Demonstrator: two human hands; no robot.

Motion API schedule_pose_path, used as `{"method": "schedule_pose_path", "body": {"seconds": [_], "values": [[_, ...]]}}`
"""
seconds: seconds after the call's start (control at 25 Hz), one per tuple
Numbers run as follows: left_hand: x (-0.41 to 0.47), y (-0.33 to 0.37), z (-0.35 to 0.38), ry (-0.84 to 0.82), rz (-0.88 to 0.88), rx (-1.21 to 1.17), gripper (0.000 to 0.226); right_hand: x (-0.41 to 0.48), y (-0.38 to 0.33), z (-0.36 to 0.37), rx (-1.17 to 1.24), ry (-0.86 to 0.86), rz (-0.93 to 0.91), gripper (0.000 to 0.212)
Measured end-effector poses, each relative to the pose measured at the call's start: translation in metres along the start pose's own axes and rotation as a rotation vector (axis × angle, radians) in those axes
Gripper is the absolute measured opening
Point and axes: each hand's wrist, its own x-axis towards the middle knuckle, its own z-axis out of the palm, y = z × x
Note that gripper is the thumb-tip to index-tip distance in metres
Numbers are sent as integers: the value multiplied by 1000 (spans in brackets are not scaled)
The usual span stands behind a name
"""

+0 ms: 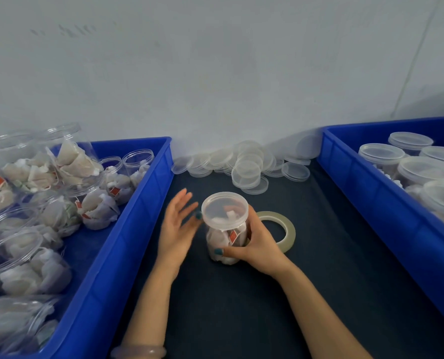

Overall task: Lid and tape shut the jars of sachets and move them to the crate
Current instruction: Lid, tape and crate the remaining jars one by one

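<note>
1. Left crate [148, 193], along the table's [319, 281] left edge, holds unlidded jars [68, 161] of sachets.
2. Left hand [178, 229]: fingers straight and spread, blurred, just left of the jar [224, 237]; holds nothing.
3. The jar, lid [224, 209] on, stands upright mid-table between both hands.
4. Right hand [257, 244] grips the jar's body; tape roll [285, 226] lies flat just behind it.
5. Right crate [371, 203], at the right edge, holds lidded jars [423, 169]; bare table lies between.

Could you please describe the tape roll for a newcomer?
On the dark mat between the two blue crates, the tape roll lies flat behind the right hand gripping the lidded jar. Unlike the loose lids by the wall, it is an open ring.
</note>
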Motion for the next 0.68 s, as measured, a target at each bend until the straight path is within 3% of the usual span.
{"method": "schedule_pose_path", "body": {"seconds": [0.12, 0.2, 0.32, 0.4, 0.48, 0.68], "values": [[-4, 3, -1, 172, 83, 16, 21, -1, -1, 0, -8, -1, -1, 93], [-13, 11, 9, 138, 134, 18, 33, -2, -3, 3, -8, 14, -6, 92], [-19, 27, 32, -13, 108, 198, 89, -4, -3, 4, 17, 31, -19, 93], [-16, 34, 43, -46, 90, 400, 112, -4, -3, 3, 28, 26, -24, 93], [-11, 36, 44, -47, 76, 500, 114, -3, -4, 2, 31, 14, -19, 92], [3, 33, 23, -170, 80, 573, 86, 0, -7, -2, 9, 3, -27, 92]]}}
